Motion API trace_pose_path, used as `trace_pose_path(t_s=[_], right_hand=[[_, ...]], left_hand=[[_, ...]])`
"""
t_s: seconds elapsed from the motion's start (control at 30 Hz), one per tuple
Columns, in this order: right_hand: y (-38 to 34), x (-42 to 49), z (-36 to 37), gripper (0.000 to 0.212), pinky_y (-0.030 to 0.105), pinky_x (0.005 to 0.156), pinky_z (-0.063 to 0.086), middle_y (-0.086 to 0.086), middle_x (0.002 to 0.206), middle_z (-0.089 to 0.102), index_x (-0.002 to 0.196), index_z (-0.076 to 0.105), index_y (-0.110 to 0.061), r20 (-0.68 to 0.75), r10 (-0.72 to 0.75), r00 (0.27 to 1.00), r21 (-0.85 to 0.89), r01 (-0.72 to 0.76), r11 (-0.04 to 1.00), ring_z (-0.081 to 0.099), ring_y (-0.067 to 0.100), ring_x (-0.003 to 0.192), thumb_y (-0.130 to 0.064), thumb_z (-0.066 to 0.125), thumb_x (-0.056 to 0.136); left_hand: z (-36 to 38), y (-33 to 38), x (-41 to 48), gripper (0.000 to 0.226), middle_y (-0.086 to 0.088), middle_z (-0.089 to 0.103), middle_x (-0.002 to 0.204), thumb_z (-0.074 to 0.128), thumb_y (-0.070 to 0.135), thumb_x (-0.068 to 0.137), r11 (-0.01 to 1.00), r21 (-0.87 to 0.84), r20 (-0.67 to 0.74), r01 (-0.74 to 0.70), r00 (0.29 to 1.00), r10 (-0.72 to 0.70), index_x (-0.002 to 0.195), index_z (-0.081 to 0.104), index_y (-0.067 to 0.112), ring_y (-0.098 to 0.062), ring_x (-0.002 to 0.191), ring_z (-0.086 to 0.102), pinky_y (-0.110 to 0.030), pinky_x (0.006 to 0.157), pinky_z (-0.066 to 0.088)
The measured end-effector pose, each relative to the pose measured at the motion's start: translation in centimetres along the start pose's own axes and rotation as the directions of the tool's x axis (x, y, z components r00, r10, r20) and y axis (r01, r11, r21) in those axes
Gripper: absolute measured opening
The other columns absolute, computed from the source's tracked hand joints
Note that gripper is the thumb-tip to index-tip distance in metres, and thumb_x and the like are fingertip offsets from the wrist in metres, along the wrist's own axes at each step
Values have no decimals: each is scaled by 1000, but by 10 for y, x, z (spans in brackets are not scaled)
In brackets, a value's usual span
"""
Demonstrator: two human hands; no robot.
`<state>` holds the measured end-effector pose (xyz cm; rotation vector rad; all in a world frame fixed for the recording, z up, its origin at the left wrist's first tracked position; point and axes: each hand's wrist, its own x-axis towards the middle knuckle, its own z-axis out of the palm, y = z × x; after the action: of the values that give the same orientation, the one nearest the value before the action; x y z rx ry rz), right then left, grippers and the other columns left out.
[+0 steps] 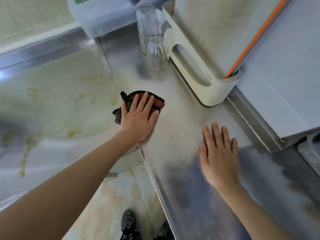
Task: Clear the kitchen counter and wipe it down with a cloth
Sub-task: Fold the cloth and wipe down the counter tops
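While wiping stainless-steel counter (181, 118): left grip (138, 118) spread flat on dark grey-and-orange cloth (158, 102), right grip (219, 153) spread, bare; clear upturned glasses (157, 54) seemingly uncleared.

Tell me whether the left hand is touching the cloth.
Touching. The head view shows the left hand pressed flat on the cloth, fingers straight across it.
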<state>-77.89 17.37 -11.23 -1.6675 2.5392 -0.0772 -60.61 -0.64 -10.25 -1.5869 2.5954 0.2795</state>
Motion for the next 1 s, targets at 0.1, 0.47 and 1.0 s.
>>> trace_pose_path(t_s=[0.1, 0.47, 1.0], right_hand=[[-1, 1, -2, 53, 54, 106, 29, 11, 151, 31, 143, 33, -16, -10, 14, 1000, 14, -14, 1000, 30, 34, 138, -36, 19, 96], [-2, 1, -5, 54, 55, 105, 30, 13, 150, 32, 144, 32, -15, 18, 16, 1000, 7, -16, 1000, 30, 36, 137, -35, 20, 96], [-154, 104, -2, 47, 48, 109, 28, 10, 149, 34, 139, 40, -12, -71, -63, 995, 235, 78, 969, 30, 28, 138, -26, 27, 96]], left_hand=[[0, -1, 3, 58, 7, 5, 157, 15, 52, 95, 999, -5, -36, 47, 998, -47, 148, 10, 29, -18, 145, 0, -52, 112, -2], [7, -25, -45, 59, 10, 22, 153, 18, 57, 92, 969, 69, -50, -238, 969, 242, 145, 23, 32, -18, 143, 17, -50, 112, 2], [-18, -110, 43, 56, 7, 35, 149, 25, 54, 91, 949, 50, -56, -310, 948, 313, 141, 35, 30, -20, 139, 30, -53, 110, 15]])
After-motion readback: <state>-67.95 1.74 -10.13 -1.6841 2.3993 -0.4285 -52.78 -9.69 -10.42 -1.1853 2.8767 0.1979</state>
